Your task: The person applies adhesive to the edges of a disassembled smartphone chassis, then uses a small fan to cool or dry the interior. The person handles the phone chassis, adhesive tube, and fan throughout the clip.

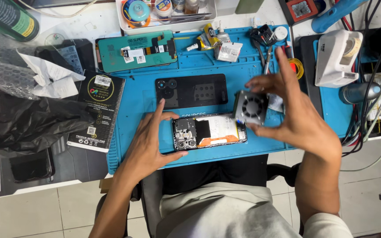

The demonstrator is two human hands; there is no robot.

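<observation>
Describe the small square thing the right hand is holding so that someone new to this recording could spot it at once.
Start at the blue work mat that covers the middle of the bench. Near its front edge lies an opened phone, steadied by the left hand. Just above its right end, the right hand holds a small grey square fan, the only thing with a round vaned grille.

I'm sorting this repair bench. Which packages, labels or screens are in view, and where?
Replacement screen: back left of the blue mat, teal rectangle with white stickers.
Black box: left of mat, flat, round emblem, white stickers.
Small packet: back centre, white.
Green can: far left corner, yellow label.
</observation>
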